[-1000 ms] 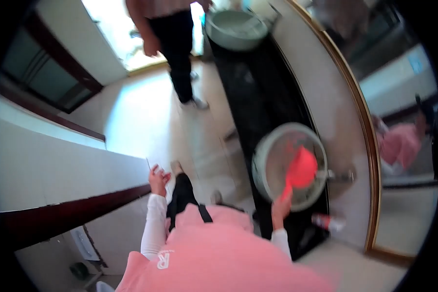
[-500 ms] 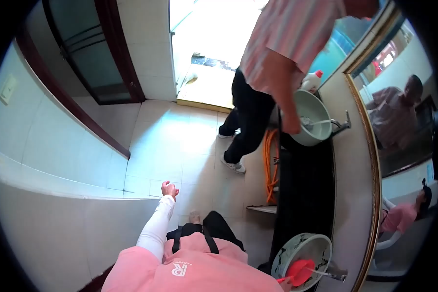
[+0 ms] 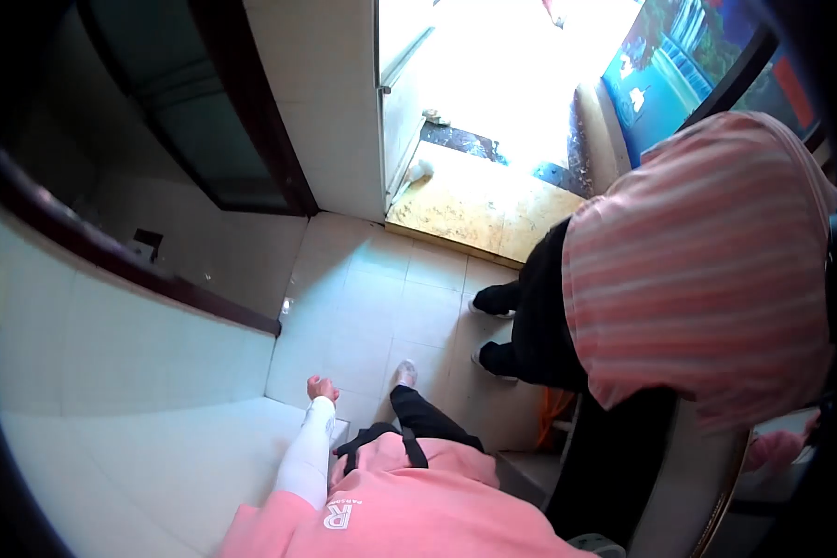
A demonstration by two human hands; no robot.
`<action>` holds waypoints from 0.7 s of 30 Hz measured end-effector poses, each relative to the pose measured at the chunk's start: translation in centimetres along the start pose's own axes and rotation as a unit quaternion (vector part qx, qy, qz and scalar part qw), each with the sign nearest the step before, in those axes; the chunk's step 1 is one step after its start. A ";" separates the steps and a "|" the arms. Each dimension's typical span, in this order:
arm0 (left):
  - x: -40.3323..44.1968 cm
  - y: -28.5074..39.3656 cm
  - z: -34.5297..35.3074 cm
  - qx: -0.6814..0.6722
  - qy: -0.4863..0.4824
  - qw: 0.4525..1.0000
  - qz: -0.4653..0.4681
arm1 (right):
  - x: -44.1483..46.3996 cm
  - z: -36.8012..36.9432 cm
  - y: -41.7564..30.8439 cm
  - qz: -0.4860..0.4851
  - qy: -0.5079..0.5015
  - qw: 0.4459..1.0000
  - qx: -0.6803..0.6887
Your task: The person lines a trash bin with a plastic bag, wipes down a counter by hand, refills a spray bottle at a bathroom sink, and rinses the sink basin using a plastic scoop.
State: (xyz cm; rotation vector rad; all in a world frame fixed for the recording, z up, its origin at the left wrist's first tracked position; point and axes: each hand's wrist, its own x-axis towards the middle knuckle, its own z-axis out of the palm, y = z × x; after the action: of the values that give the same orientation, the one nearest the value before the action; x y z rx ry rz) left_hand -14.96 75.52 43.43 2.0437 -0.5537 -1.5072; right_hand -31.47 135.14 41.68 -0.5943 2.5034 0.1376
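Observation:
My left hand (image 3: pixel 323 391) is in front of me, below a white sleeve (image 3: pixel 304 458). Its fingers are curled in, with no object visible in them. Nearest to it are the pale low wall on its left and the tiled floor ahead. My right hand is out of view. At the bottom edge, only the rim of a pale basin (image 3: pixel 597 543) shows at the dark counter (image 3: pixel 614 470).
A person in a striped pink shirt (image 3: pixel 693 270) stands close on the right, bending over the counter. A yellowish raised step (image 3: pixel 470 200) leads to a bright doorway. A dark-framed door (image 3: pixel 242 102) stands at left. Something orange (image 3: pixel 555 414) lies beneath the counter.
My view has shifted forward, and the doorway shows more fully. The other person now leans over the counter. My right hand and the red scoop-like thing it held have left the view.

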 end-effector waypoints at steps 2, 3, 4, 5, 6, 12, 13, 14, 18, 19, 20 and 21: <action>3.8 1.5 -1.2 0.034 0.046 0.998 0.011 | 6.5 -0.5 -2.3 -0.134 0.007 0.988 -0.076; 4.4 2.7 -1.3 0.044 0.072 0.996 0.010 | 8.3 -4.8 -5.2 -0.075 -0.051 0.993 0.079; 6.2 3.5 -1.8 0.079 0.078 0.994 0.025 | 9.5 -12.3 -10.5 -0.002 -0.088 0.969 0.229; 7.9 3.9 -2.0 0.110 0.089 0.990 0.025 | 10.6 -16.2 -13.7 0.006 -0.091 0.969 0.230; 7.9 5.2 -1.9 0.119 0.092 0.988 0.036 | 11.8 -19.5 -16.2 0.047 -0.078 0.956 0.280; 12.6 12.4 3.9 0.176 0.007 0.984 0.031 | 19.6 -10.0 -14.1 0.154 -0.120 0.828 0.525; 13.7 13.9 5.8 0.218 0.003 0.976 -0.028 | 21.4 -5.4 -12.1 0.212 -0.155 0.759 0.596; 14.9 15.1 7.9 0.235 -0.012 0.971 -0.031 | 20.4 -5.9 -13.6 0.231 -0.135 0.748 0.607; 17.4 20.1 19.5 0.329 -0.111 0.938 -0.007 | 17.8 -7.4 -21.9 0.084 0.184 0.941 0.270; 17.3 21.5 22.9 0.343 -0.147 0.928 0.003 | 18.1 -8.5 -24.4 0.245 0.099 0.913 0.311; 16.9 22.8 26.2 0.357 -0.178 0.917 0.010 | 18.2 -9.8 -26.8 0.394 0.006 0.852 0.345; 15.0 25.0 29.9 0.367 -0.200 0.908 -0.005 | 18.1 -13.1 -29.7 0.413 -0.014 0.843 0.343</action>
State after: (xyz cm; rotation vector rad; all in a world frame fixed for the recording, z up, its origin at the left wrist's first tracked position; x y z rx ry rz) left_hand -39.48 41.80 41.29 2.2357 -1.4607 -1.9362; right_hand -38.35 98.67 43.70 0.7822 2.3653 -0.4204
